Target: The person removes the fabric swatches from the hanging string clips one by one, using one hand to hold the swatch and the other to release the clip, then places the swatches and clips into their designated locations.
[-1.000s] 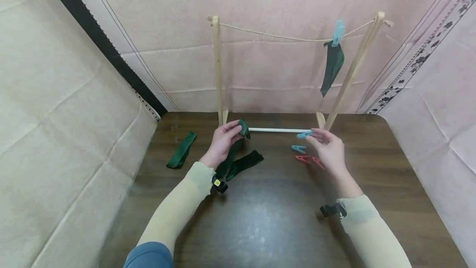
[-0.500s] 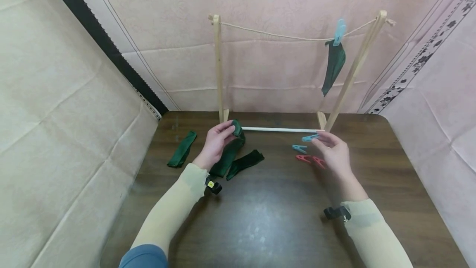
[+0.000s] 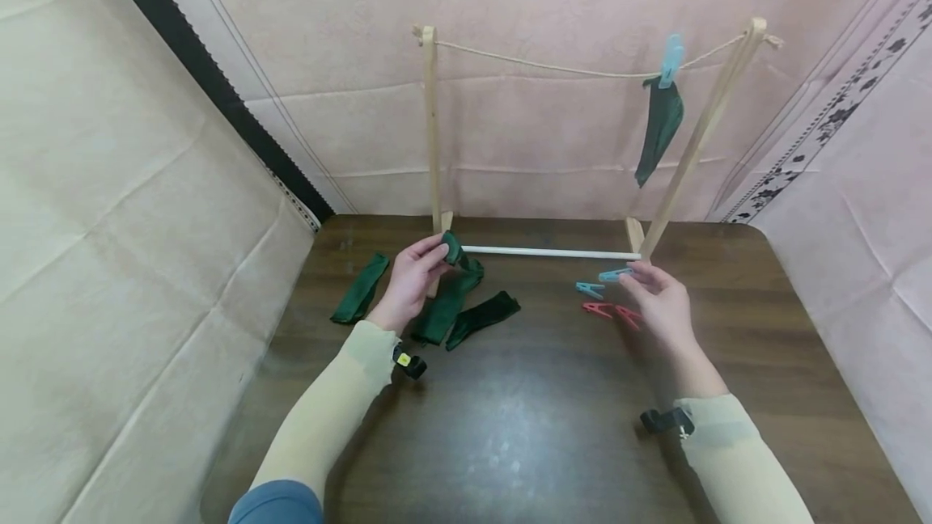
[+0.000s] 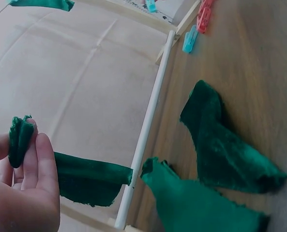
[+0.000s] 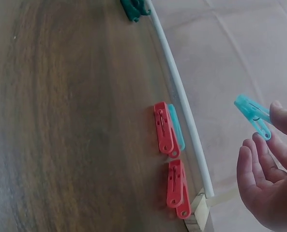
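Observation:
My left hand (image 3: 410,280) pinches one end of a small green sock (image 4: 21,142) between thumb and fingers. In the left wrist view, green cloth (image 4: 92,179) extends beyond the fingers toward the white bar, probably part of that sock. On the table just below lie a green sock (image 3: 440,314) and a darker-looking one (image 3: 484,319); another sock (image 3: 360,289) lies left of the hand. My right hand (image 3: 664,304) holds a light-blue clothespin (image 5: 253,116) between thumb and fingers, above the table. Beside it lie a blue clothespin (image 3: 590,289) and two red clothespins (image 5: 166,128).
Behind the hands stands a wooden frame with a left post (image 3: 431,128), a right post (image 3: 705,140) and a white bottom bar (image 3: 549,251). A rope (image 3: 539,64) sags between the posts. From its right part hangs a green sock (image 3: 658,132) under a blue clothespin (image 3: 671,61).
The left hand has shifted left with the sock, uncovering more of the sock lying below. My right hand has moved slightly right and down, carrying its clothespin away from those on the table.

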Motion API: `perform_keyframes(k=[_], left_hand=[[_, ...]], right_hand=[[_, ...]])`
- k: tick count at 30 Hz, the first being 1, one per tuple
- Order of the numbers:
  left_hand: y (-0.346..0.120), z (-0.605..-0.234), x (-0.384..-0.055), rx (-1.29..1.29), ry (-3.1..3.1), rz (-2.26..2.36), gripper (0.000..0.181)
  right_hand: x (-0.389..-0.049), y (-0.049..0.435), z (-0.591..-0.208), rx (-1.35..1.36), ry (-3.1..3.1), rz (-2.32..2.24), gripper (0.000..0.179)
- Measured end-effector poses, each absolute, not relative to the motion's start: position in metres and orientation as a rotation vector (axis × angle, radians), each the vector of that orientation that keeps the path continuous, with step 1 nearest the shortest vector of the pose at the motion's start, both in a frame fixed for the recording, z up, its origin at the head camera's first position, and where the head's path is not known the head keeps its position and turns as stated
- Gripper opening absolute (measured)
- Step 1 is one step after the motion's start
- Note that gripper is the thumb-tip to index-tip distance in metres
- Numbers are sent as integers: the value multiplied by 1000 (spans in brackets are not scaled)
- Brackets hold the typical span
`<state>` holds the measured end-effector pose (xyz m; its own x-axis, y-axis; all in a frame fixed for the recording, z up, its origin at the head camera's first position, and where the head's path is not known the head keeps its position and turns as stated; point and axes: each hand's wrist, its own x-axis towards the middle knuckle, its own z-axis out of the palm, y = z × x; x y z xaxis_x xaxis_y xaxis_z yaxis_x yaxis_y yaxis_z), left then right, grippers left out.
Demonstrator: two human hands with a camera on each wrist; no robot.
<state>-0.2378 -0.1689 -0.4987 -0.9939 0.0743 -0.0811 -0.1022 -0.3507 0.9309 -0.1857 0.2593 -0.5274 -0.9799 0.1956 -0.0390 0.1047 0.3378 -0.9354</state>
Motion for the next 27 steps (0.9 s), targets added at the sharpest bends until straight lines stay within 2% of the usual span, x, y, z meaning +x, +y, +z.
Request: perform_keyframes(k=[17, 27], left_hand=[[-218, -511, -230, -130, 1766, 2559, 27], [-239, -517, -238, -189, 1737, 2603, 30]], right_hand=[[-184, 262, -531, -239, -2525, 1758, 65], [-184, 260, -531, -254, -2529, 1763, 63]])
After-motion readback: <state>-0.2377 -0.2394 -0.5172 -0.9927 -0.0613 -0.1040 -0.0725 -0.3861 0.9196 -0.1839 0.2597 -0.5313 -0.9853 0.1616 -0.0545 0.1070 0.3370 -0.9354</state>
